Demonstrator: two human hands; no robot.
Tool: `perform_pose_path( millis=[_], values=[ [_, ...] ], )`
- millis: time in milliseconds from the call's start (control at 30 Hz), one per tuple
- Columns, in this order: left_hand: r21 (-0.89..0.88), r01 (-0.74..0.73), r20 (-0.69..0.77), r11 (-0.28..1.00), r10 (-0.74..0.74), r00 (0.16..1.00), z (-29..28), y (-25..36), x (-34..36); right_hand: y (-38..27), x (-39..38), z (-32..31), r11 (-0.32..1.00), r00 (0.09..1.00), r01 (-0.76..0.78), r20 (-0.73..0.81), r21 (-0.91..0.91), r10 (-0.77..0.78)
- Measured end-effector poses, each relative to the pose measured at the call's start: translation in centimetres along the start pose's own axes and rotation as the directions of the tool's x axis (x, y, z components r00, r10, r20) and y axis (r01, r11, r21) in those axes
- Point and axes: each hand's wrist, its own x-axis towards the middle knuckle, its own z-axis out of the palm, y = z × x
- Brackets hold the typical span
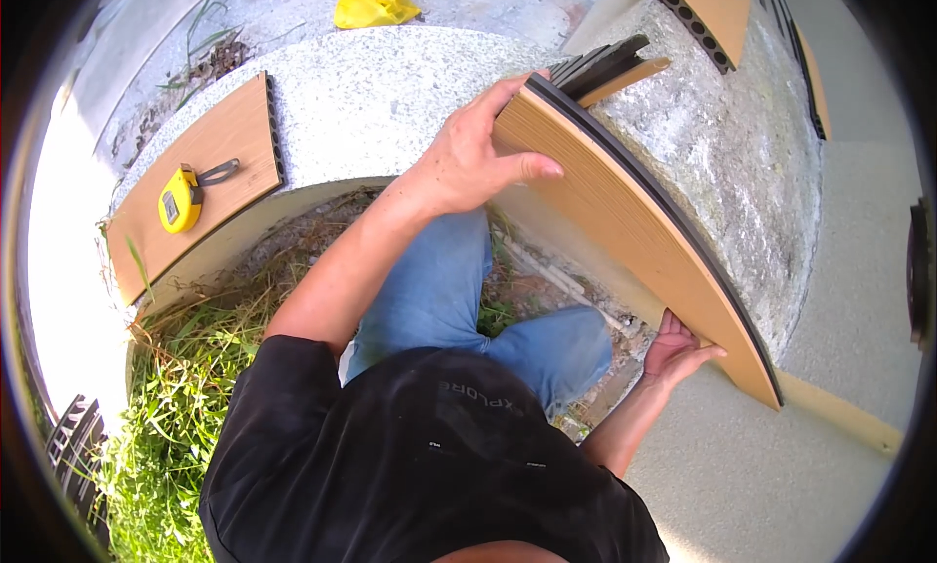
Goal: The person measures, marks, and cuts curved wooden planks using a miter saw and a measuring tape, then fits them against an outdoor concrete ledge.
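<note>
A long wood-grain plank (625, 212) with a dark edge leans on the inner side of the stone ledge, running from top middle to lower right. Near its upper end my left hand (478, 153) is closed round it, thumb on the tan face and fingers over the far edge. My right hand (678, 352) supports the lower end, fingers under the near edge and thumb against the face. Just beyond my left hand lie dark strips (605, 63) and a narrow tan piece (630, 81) on the ledge.
A short tan board (234, 143) with a hollow end lies on the ledge (361, 85) at left, bearing a yellow tape measure (181, 200). A yellow bag (374, 2) sits at the back. Further hollow boards (717, 17) stand upper right. Grass (195, 397) grows at lower left.
</note>
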Motion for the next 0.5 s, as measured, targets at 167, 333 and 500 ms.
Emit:
perform_pose_path(
  millis=[167,333,500],
  values=[
    [-0.038,0.058,0.010,0.998,-0.057,0.998,0.1,0.5,-0.4,0.3,0.2,-0.4,0.999,0.999,0.024,0.041,0.024,-0.025],
    [-0.100,0.104,0.029,0.990,-0.101,0.994,0.2,0.0,-1.0,0.6,-0.3,-0.3,0.999,0.999,0.045,0.029,0.019,-0.045],
    [-0.216,0.134,0.043,0.967,-0.127,0.991,0.2,0.2,-1.3,0.7,-0.8,0.9,0.997,0.997,0.071,-0.012,-0.001,-0.071]
  ],
)
